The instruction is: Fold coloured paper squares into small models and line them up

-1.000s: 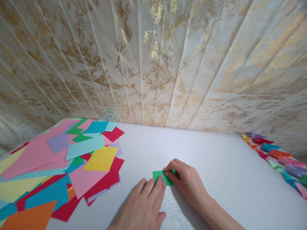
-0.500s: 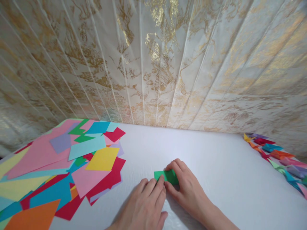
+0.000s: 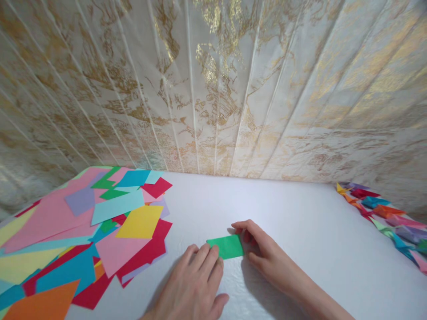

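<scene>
A small folded green paper (image 3: 227, 246) lies flat on the white table (image 3: 300, 222). My left hand (image 3: 193, 284) rests flat beside it, its fingertips pressing the paper's left near edge, fingers stretched out. My right hand (image 3: 263, 253) sits at the paper's right end, fingers curled, with the forefinger touching the far right corner and the thumb by the near right corner.
A heap of loose coloured paper sheets (image 3: 83, 235) covers the table's left side. A row of folded coloured paper figures (image 3: 383, 213) runs along the right edge. A white and gold patterned wall (image 3: 213, 89) stands right behind the table.
My right hand has drawn back off the green paper, so the whole rectangle now shows. My left fingertips have slid to its left near edge.
</scene>
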`<state>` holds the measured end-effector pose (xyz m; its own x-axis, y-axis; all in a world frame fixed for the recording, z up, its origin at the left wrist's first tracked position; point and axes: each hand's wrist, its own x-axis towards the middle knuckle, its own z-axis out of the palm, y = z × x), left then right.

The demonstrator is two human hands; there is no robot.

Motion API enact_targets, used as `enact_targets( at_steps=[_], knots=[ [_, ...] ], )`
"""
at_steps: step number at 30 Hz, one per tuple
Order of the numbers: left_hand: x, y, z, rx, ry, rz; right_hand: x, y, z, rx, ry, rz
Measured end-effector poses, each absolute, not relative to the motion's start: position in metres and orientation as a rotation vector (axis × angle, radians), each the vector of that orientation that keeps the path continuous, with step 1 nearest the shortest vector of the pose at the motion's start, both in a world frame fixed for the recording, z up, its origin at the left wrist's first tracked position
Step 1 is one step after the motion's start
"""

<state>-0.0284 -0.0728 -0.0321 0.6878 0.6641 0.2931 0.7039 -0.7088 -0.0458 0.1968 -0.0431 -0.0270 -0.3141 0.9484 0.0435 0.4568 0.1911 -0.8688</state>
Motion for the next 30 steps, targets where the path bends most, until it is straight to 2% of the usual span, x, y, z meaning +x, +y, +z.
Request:
enact_targets(
  at_steps=[9, 16, 20, 24, 30],
  knots=[
    [-0.028, -0.074, -0.03, -2.655, -1.083, -0.461, 0.176, -0.047, -0.026, -1.352, -2.021, 0.786],
    [-0.035, -0.073, -0.02, -2.564, -1.206, -0.385, 0.183, -0.045, -0.029, -1.296, -1.964, 0.87],
    [-0.038, -0.058, -0.01, -2.761, -1.391, -0.332, 0.187, -0.045, -0.032, -1.317, -1.835, 0.979],
    [-0.036, -0.042, -0.003, -3.072, -1.605, -0.425, 0.189, -0.043, -0.029, -1.329, -1.847, 1.004],
    [-0.026, -0.036, -0.003, -3.193, -1.65, -0.475, 0.185, -0.048, -0.024, -1.254, -1.949, 0.966]
  ],
)
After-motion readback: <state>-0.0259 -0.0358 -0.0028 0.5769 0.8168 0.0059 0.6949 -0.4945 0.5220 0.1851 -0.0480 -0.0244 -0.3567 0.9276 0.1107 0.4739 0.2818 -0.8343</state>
